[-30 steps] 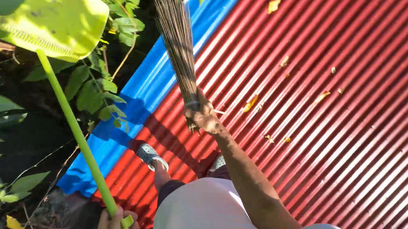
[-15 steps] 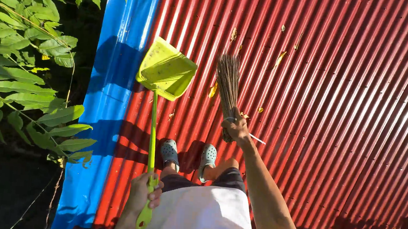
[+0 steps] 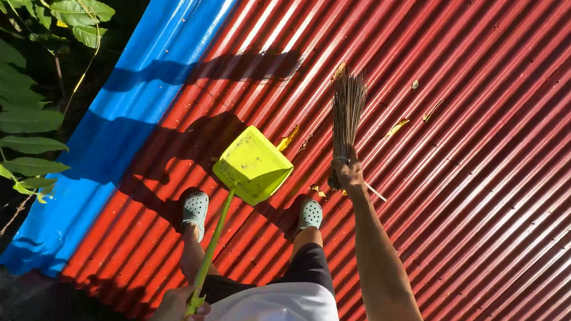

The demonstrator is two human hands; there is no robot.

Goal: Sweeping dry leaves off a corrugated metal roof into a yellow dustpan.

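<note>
The right hand (image 3: pixel 348 174) grips a twig broom (image 3: pixel 347 114), bristles on the red roof (image 3: pixel 502 164). The left hand (image 3: pixel 182 308) clasps the handle of a yellow dustpan (image 3: pixel 252 165) held between the feet.

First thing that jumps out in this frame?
The lime-green long-handled dustpan at centre, bright against the red corrugated roof, with the left hand gripping its handle at the bottom edge. Just right of it, the right hand holds a bundled stick broom pointing up among scattered yellow leaves. A blue sheet edges the roof on the left, beside green foliage.
</note>
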